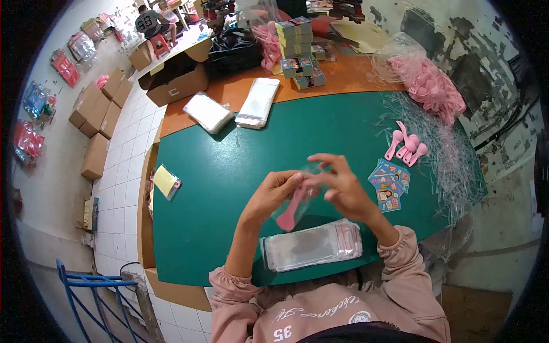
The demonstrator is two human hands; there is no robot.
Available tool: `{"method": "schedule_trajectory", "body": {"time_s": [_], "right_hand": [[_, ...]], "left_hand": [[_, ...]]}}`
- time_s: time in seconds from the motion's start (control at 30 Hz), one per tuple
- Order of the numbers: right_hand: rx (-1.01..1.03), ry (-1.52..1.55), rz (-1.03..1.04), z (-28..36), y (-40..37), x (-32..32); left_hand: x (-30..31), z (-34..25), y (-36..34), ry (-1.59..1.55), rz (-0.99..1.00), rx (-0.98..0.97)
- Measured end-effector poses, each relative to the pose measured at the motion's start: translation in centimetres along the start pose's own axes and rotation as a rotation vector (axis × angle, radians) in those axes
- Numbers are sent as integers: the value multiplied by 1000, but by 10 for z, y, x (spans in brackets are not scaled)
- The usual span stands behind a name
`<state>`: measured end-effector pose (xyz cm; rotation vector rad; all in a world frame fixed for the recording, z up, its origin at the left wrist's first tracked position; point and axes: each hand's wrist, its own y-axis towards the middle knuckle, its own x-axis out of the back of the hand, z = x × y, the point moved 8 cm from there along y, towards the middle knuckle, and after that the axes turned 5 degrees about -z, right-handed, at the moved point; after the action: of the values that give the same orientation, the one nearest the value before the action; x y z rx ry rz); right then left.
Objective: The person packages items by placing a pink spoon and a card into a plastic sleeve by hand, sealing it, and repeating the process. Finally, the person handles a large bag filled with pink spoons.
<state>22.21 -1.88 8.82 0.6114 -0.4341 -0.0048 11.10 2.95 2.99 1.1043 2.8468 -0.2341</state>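
Observation:
A clear plastic bag with a pink spoon (287,219) inside hangs between my hands over the green table. My left hand (273,193) pinches the bag near its top. My right hand (342,188) is at the bag's upper edge, its fingers partly spread and blurred; whether they grip it is hard to tell. Just below lies a stack of clear bags (311,247). To the right are several pink spoons (409,146) and a spread of blue printed cards (390,184). A filled bag with a yellow card (166,182) lies at the table's left edge.
Two stacks of clear bags (209,112) (258,103) lie at the back, near bundled cards (296,43). Plastic strips (437,157) and a bag of pink spoons (429,86) cover the right side. An open carton (182,86) stands back left; a person (153,26) sits far behind.

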Motion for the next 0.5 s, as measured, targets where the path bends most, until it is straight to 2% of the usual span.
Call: {"method": "schedule_trajectory", "body": {"time_s": [0.03,0.07,0.13,0.17,0.2,0.3,0.33,0.4,0.43,0.5], "right_hand": [[78,-60,82,11,-4,-6],[71,-70,76,14,-8,0],[-100,13,49,10,-18,21],[-169,-203,-12,11,-24,42],[-332,-382,-84,-4,-40,63],[-709,-1076,-215,-43,-110,114],[-711,-1081,-214,-50,-121,119],[-781,-808,-276,-63,-139,126],[-787,-808,-274,-65,-142,129],[-974,-512,-439,-80,-149,137]], "left_hand": [[-3,-1,-2,-4,13,1],[-4,-4,-4,-31,26,-15],[-3,-12,-11,-60,47,-30],[3,-17,-14,-116,-14,-18],[11,-19,-17,-171,-78,-6],[32,-21,-18,-92,-149,-77],[34,-20,-17,-97,-146,-76],[33,-17,-14,-1,-136,-60],[32,-15,-15,-3,-134,-54],[25,-18,-15,166,-58,-67]]}}
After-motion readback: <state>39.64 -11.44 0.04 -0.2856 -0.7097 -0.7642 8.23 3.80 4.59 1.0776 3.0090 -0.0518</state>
